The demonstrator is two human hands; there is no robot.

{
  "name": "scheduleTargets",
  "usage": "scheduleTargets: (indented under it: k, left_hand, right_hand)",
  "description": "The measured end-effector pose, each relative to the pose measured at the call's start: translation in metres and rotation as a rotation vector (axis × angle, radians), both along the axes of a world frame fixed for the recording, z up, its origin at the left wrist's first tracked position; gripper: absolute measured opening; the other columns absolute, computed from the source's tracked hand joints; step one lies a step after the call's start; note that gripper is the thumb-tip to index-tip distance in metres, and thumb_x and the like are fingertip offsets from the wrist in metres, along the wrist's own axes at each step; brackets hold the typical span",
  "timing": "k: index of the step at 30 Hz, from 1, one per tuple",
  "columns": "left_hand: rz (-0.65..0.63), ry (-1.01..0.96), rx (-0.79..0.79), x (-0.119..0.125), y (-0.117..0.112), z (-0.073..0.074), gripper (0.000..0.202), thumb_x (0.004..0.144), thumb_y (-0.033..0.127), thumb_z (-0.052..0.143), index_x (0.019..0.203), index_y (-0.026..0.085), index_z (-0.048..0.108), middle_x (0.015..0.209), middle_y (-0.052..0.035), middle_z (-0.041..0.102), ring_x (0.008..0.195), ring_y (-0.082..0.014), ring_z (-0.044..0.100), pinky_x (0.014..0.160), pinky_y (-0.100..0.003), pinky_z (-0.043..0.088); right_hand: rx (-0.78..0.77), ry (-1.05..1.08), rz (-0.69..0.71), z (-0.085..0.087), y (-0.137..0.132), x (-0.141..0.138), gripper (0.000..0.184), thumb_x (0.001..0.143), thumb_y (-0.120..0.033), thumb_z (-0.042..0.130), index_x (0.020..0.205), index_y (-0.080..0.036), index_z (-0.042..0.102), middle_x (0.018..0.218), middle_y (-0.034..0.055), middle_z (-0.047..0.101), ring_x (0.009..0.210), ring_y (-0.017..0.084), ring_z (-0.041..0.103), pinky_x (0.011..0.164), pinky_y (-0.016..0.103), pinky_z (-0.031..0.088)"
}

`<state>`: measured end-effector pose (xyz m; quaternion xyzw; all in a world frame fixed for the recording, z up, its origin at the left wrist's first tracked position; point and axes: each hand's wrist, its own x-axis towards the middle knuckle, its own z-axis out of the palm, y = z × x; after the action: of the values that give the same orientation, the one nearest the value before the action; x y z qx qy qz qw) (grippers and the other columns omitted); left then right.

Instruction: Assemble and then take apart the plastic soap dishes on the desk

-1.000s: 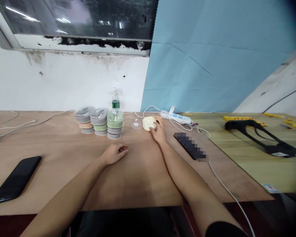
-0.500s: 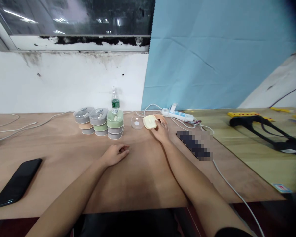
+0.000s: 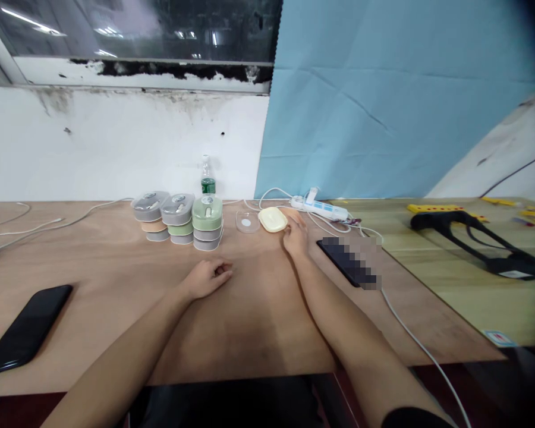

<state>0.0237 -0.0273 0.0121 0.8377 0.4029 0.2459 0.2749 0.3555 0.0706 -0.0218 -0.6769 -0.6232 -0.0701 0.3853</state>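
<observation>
My left hand (image 3: pixel 207 278) rests on the wooden table with its fingers loosely curled, the thumb apart and nothing held. My right hand (image 3: pixel 296 238) reaches forward, its fingers apart over the near side of a peach-coloured lid or shallow box (image 3: pixel 289 213), which they partly cover. Just left of these fingers lies a pale yellow, rounded-square lid or box (image 3: pixel 273 219). Farther left is a clear, flat, rounded-square piece (image 3: pixel 247 222) with a white round spot. Three stacks of small lidded boxes stand beyond my left hand: a grey-topped one (image 3: pixel 150 206), another grey-topped one (image 3: pixel 177 208) and a green-topped one (image 3: pixel 207 214).
A bottle with a green label (image 3: pixel 207 185) stands behind the stacks. A white power strip (image 3: pixel 320 208) with cables lies at the back. Black phones lie at left (image 3: pixel 27 327) and right (image 3: pixel 345 261). A black frame-like object (image 3: pixel 477 241) sits on the yellowish table.
My right hand has come off the yellow piece and shifted slightly right, to the peach-coloured one. My left hand stays in place. The view has shifted slightly.
</observation>
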Motion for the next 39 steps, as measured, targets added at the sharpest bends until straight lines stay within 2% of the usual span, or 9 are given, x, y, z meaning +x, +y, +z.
scheduleTargets:
  k: [7, 12, 19, 21, 24, 28, 32, 35, 39]
  left_hand:
    - [-0.005, -0.022, -0.011, 0.000, -0.001, 0.001, 0.031, 0.086, 0.037, 0.054, 0.109, 0.018, 0.064, 0.090, -0.0048, 0.068, 0.076, -0.0173, 0.062, 0.069, -0.029, 0.048]
    - [-0.005, -0.015, -0.015, 0.000, -0.001, 0.001, 0.031, 0.086, 0.037, 0.054, 0.108, 0.018, 0.064, 0.091, -0.0049, 0.068, 0.076, -0.0172, 0.062, 0.068, -0.029, 0.048]
    - [-0.004, -0.002, -0.022, 0.001, -0.001, 0.003, 0.033, 0.087, 0.038, 0.053, 0.109, 0.017, 0.064, 0.090, -0.0047, 0.068, 0.075, -0.0166, 0.061, 0.068, -0.028, 0.048]
    - [0.001, 0.006, -0.015, 0.001, -0.001, 0.003, 0.033, 0.087, 0.039, 0.053, 0.109, 0.017, 0.064, 0.090, -0.0046, 0.068, 0.075, -0.0165, 0.061, 0.069, -0.028, 0.048]
    - [0.002, 0.015, -0.015, 0.001, -0.001, 0.004, 0.034, 0.087, 0.038, 0.053, 0.110, 0.017, 0.064, 0.092, -0.0051, 0.068, 0.076, -0.0168, 0.061, 0.069, -0.029, 0.048]
    - [-0.001, 0.016, -0.010, 0.001, -0.001, 0.005, 0.034, 0.086, 0.038, 0.053, 0.110, 0.016, 0.064, 0.092, -0.0056, 0.068, 0.076, -0.0171, 0.061, 0.069, -0.029, 0.047]
    - [0.001, 0.004, -0.002, 0.002, -0.001, 0.004, 0.033, 0.086, 0.037, 0.054, 0.109, 0.017, 0.064, 0.090, -0.0052, 0.068, 0.075, -0.0171, 0.061, 0.068, -0.029, 0.047]
    - [-0.009, -0.013, -0.002, 0.001, 0.000, 0.002, 0.032, 0.086, 0.036, 0.054, 0.109, 0.017, 0.064, 0.090, -0.0053, 0.068, 0.075, -0.0169, 0.061, 0.068, -0.029, 0.047]
    - [-0.008, -0.024, -0.002, 0.001, 0.001, 0.000, 0.031, 0.086, 0.037, 0.054, 0.108, 0.017, 0.064, 0.090, -0.0053, 0.068, 0.077, -0.0172, 0.061, 0.069, -0.029, 0.047]
  right_hand:
    - [-0.024, -0.033, -0.024, -0.002, 0.001, 0.003, 0.037, 0.078, -0.021, 0.048, 0.109, -0.017, 0.068, 0.118, 0.0142, 0.063, 0.110, 0.030, 0.053, 0.102, 0.050, 0.034]
    - [-0.008, -0.032, -0.017, -0.002, 0.002, 0.001, 0.041, 0.080, -0.020, 0.043, 0.114, -0.015, 0.065, 0.126, 0.0139, 0.058, 0.113, 0.029, 0.052, 0.103, 0.048, 0.034]
    - [-0.036, -0.052, 0.061, 0.003, -0.002, -0.004, 0.045, 0.082, -0.028, 0.047, 0.123, -0.015, 0.058, 0.129, 0.0151, 0.055, 0.118, 0.031, 0.049, 0.101, 0.048, 0.036]
    - [-0.046, -0.079, 0.010, 0.007, -0.006, -0.010, 0.046, 0.083, -0.031, 0.048, 0.125, -0.014, 0.057, 0.130, 0.0157, 0.054, 0.121, 0.034, 0.045, 0.102, 0.051, 0.032]
    - [-0.025, -0.158, -0.022, 0.013, -0.014, -0.027, 0.048, 0.085, -0.040, 0.049, 0.127, -0.017, 0.056, 0.135, 0.0149, 0.050, 0.131, 0.037, 0.032, 0.106, 0.057, 0.021]
    - [-0.057, -0.324, 0.153, 0.016, -0.024, -0.057, 0.050, 0.086, -0.050, 0.050, 0.128, -0.023, 0.055, 0.145, 0.0112, 0.040, 0.139, 0.037, 0.016, 0.110, 0.058, 0.007]
    - [-0.193, -0.381, 0.269, 0.012, -0.025, -0.071, 0.057, 0.086, -0.057, 0.048, 0.135, -0.028, 0.048, 0.150, 0.0106, 0.032, 0.142, 0.037, 0.010, 0.109, 0.059, 0.007]
    - [-0.205, -0.344, 0.235, 0.008, -0.022, -0.064, 0.061, 0.086, -0.057, 0.046, 0.139, -0.026, 0.043, 0.149, 0.0119, 0.033, 0.141, 0.037, 0.013, 0.109, 0.059, 0.010]
    - [-0.182, -0.231, 0.093, 0.007, -0.016, -0.045, 0.061, 0.087, -0.052, 0.045, 0.140, -0.021, 0.041, 0.147, 0.0131, 0.037, 0.139, 0.036, 0.019, 0.107, 0.060, 0.015]
